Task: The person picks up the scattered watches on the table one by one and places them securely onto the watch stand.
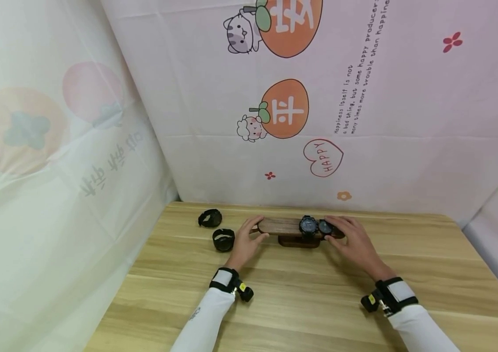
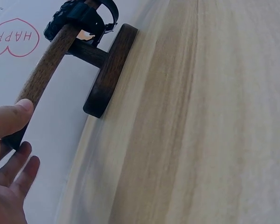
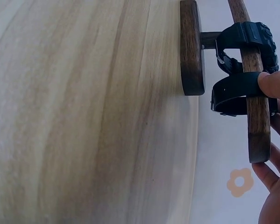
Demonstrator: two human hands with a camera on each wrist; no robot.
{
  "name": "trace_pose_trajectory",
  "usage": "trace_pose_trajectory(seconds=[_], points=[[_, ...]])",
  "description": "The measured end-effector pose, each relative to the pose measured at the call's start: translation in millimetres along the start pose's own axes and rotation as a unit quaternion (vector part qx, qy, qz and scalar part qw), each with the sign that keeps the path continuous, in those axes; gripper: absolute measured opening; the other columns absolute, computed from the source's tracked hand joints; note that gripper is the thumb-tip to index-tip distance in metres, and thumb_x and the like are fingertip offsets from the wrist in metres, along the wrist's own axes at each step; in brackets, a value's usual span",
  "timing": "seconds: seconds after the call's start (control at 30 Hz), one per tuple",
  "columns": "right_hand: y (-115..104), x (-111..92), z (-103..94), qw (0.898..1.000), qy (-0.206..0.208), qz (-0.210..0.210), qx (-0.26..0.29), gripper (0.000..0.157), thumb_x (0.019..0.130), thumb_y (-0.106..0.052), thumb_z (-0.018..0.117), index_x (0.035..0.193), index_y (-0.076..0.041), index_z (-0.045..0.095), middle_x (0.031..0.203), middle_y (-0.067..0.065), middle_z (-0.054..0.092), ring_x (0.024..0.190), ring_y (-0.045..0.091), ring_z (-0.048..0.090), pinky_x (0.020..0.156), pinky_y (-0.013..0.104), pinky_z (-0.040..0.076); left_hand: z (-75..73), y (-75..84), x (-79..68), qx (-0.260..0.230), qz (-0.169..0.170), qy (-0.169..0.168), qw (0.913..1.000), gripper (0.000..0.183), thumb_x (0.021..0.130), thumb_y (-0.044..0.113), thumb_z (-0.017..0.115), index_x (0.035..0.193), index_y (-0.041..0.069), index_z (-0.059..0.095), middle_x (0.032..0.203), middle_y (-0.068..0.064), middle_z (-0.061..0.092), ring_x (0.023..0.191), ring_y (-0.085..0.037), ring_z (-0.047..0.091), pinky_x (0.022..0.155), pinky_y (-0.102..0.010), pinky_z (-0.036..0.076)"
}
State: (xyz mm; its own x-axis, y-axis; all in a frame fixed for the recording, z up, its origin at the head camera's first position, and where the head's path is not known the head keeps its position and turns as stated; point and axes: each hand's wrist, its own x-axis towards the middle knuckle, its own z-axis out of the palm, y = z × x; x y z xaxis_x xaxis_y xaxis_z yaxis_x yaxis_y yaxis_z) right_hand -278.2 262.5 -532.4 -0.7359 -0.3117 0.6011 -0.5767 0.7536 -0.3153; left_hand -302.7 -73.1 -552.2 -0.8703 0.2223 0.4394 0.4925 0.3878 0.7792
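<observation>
A dark wooden watch stand (image 1: 279, 226) stands near the table's back edge, its bar raised on a short post above a flat base (image 2: 113, 70). Two black watches are strapped round the bar: one watch (image 1: 308, 225) right of the middle, the other watch (image 3: 234, 95) closer to the right end. My left hand (image 1: 244, 245) holds the bar's left end, thumb on the near side and fingers behind. With the thumb on its strap, my right hand (image 1: 356, 245) pinches the outer watch; some fingertips reach the bar's right end.
Two more black watches lie on the wooden table (image 1: 302, 303) left of my left hand: a watch (image 1: 211, 218) farther back and a watch (image 1: 223, 240) beside the hand. A printed white cloth (image 1: 390, 161) hangs behind the table, and another cloth (image 1: 55, 234) hangs on the left.
</observation>
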Motion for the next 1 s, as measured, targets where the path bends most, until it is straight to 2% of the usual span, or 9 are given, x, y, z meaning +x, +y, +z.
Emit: trace_pose_trajectory(seconds=[0.23,0.5,0.67,0.9,1.0], points=[[1,-2,-2.1,1.000,-0.009,0.004,-0.006,0.060,0.082,-0.024,0.076,0.136,-0.011,0.055,0.134,0.012,0.057,0.121,0.034,0.044,0.095,0.058,0.041,-1.6,1.8,0.6,0.028,0.010,-0.018,0.9994,0.058,0.089,0.017,0.069,0.142,0.019,0.045,0.140,-0.006,0.045,0.123,-0.019,0.046,0.095,-0.042,0.050],[-2,-5,-10.8,1.000,-0.014,0.010,0.000,0.059,0.081,-0.022,0.077,0.135,-0.011,0.056,0.136,0.015,0.053,0.122,0.034,0.044,0.097,0.058,0.040,-8.4,3.4,-3.9,0.038,0.014,-0.029,0.9988,0.058,0.092,0.013,0.066,0.144,0.015,0.042,0.143,-0.015,0.040,0.125,-0.024,0.044,0.096,-0.045,0.049],[-2,-10,-17.7,1.000,-0.012,0.016,0.001,0.063,0.078,-0.019,0.079,0.136,-0.015,0.055,0.138,0.013,0.052,0.125,0.033,0.042,0.099,0.058,0.039,-12.9,3.4,-6.2,0.044,0.028,-0.024,0.9983,0.056,0.091,0.011,0.066,0.143,0.014,0.043,0.141,-0.015,0.043,0.126,-0.024,0.044,0.096,-0.044,0.048],[-1,-17,-25.1,1.000,0.000,0.006,0.000,0.060,0.076,-0.015,0.080,0.132,-0.008,0.058,0.136,0.016,0.052,0.123,0.035,0.043,0.096,0.059,0.040,-21.2,1.8,-8.9,0.048,0.044,-0.011,0.9978,0.051,0.089,0.005,0.068,0.137,0.007,0.050,0.132,-0.012,0.050,0.120,-0.028,0.049,0.095,-0.045,0.050],[-2,-19,-28.2,1.000,0.009,0.006,0.004,0.057,0.077,-0.015,0.079,0.130,-0.007,0.060,0.136,0.015,0.052,0.123,0.034,0.043,0.096,0.057,0.041,-26.6,1.8,-11.0,0.056,0.050,-0.008,0.9972,0.047,0.089,0.003,0.067,0.133,0.004,0.053,0.128,-0.010,0.053,0.118,-0.025,0.051,0.094,-0.042,0.051]])
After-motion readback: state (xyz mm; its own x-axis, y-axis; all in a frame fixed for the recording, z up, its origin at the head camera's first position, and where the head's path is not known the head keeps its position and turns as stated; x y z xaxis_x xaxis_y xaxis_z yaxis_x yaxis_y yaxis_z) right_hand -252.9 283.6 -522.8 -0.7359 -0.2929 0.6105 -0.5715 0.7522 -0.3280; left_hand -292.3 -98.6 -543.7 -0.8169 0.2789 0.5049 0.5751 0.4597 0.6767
